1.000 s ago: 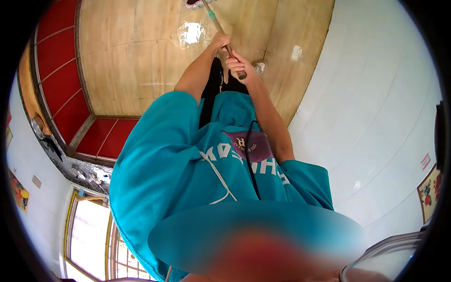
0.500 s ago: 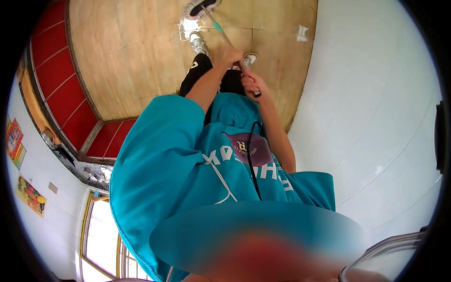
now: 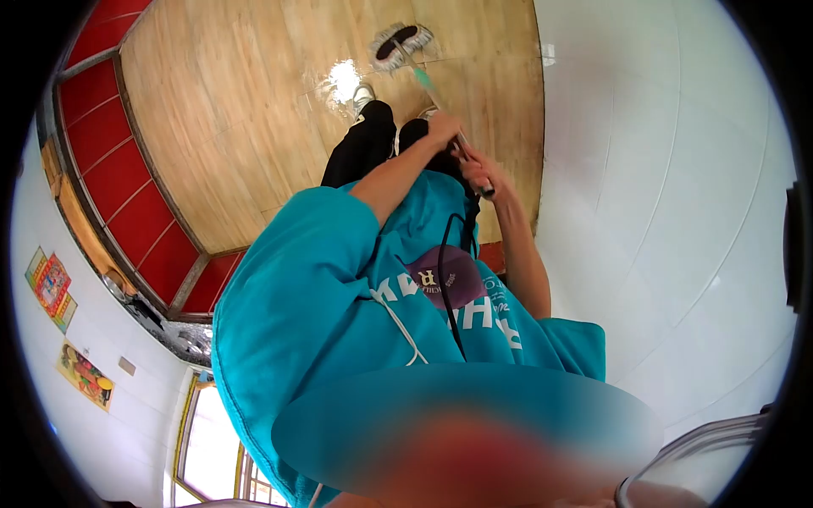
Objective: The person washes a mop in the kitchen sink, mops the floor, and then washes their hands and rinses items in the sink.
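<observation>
From my end, I see both hands on one mop: left hand (image 3: 445, 129) wrapped round the mop handle (image 3: 434, 95), right hand (image 3: 483, 173) curled round it just behind, close to the butt end. Both grips look closed on the shaft; how tight, I can't tell. Mop head (image 3: 396, 44) seems flat on the wood-look floor (image 3: 229, 110), ahead of the feet, near the shoes but apart from them. Risks, as I judge it: the left shoe (image 3: 362, 95) is right by a bright patch (image 3: 343, 80), glare or wet, can't say; if wet, that foot could slide. A hard pull back could run the fringe into the toes. The right hand sits so near the end that a jerk could slip it off. The black cord (image 3: 453, 227) on the teal sweatshirt (image 3: 296, 254) hangs near the butt, so it could snag if the shaft comes in closer. White wall (image 3: 627, 152) on the right: a wide swing that way could knock it.
</observation>
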